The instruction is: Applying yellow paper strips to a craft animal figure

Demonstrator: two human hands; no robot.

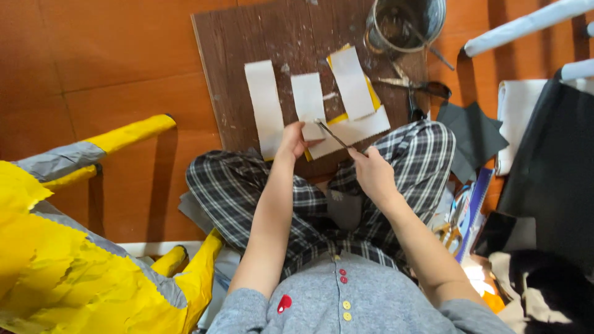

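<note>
I sit cross-legged on the floor with a dark wooden board [235,55] in front of my knees. Several white paper strips lie on it: a long left strip [264,105], a middle strip [307,96] and a tilted right strip [351,80] over yellow paper [373,91]. My left hand [292,140] presses on the lower end of the middle strip. My right hand [371,171] grips a thin metal tool [332,133], whose tip touches the paper beside my left fingers.
A clear container [405,23] stands at the board's far right, scissors [421,88] beside it. Dark paper [473,133], white sheets [516,111] and a black cloth [550,167] lie right. A yellow and grey paper-covered figure [74,247] fills the left.
</note>
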